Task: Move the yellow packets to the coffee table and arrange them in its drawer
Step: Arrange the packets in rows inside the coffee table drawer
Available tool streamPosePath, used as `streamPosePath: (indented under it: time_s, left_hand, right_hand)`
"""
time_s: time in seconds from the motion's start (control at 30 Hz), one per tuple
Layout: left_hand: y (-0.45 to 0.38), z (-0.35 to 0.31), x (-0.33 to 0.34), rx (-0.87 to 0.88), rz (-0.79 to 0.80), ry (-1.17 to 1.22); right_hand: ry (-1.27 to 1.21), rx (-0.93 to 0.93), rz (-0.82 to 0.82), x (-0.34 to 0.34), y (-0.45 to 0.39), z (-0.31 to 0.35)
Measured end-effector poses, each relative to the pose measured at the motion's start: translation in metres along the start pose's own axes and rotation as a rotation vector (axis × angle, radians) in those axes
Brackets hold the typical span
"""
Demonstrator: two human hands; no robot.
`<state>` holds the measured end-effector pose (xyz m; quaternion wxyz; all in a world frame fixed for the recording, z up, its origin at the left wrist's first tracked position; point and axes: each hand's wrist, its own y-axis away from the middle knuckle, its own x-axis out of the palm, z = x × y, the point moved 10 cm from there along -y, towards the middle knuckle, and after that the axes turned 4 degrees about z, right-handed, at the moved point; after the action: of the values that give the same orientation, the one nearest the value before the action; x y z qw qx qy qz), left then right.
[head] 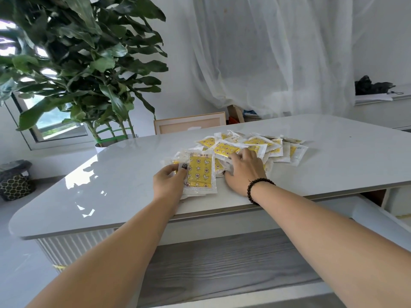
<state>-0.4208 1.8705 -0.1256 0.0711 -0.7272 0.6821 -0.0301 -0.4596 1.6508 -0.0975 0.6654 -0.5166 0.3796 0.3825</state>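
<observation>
My left hand [170, 182] pinches a near stack of yellow packets [199, 174] on the desk [124, 187]; my right hand [243, 172] lies spread, fingers relaxed, over the packet pile [251, 144].

Coffee table [124, 196]: top smooth and glossy, stone-like, mirroring window light and leaf shadows; side panel below it ribbed and matt white. Yellow packets [235, 150], heaped on the top: clear, crinkled, shiny plastic wrap around a yellow printed insert. Drawer [222, 265], under the table's near edge: grey, matt wood-grain bottom. Bracelet [258, 185], above the near edge: dark glossy beads. Curtain [278, 52], behind the table: sheer white cloth. Plant [89, 52], beyond the far left corner: waxy green leaves.
</observation>
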Motion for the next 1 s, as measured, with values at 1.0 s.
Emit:
streamPosePath:
  time_s: [1.0]
  left_hand:
    - [0.001, -0.004, 0.003, 0.031, 0.032, -0.023]
  right_hand:
    - [-0.287, 0.429, 0.107, 0.011, -0.002, -0.056]
